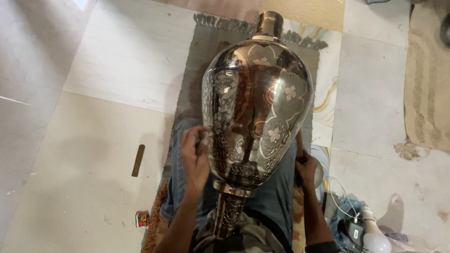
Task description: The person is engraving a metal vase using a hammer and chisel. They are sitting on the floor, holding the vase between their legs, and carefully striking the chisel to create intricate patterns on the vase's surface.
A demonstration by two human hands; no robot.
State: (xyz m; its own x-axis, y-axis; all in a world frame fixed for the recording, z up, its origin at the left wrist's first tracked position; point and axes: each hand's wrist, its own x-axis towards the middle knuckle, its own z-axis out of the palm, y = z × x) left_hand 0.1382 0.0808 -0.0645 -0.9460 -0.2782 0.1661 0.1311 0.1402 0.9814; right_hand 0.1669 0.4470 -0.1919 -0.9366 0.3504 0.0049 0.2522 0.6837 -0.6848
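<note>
Head view, engraved metal vase (257,105) on lap, between both hands (196,157)

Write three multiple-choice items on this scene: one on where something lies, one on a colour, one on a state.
1. Where does the flat brass strip lie?
A. On the floor tiles, on the left hand's side
B. Inside the vase
C. On the rug

2. What colour is the engraved vase?
A. Matte green
B. Shiny silver
C. Red

3. How does the left hand stand?
A. Flat on the floor
B. Held far from the vase
C. Against the vase's side

Answers: 1 A, the strip rests on bare tile; 2 B, its polished metal reflects; 3 C, its fingers meet the vase, as the right hand does opposite.
</note>
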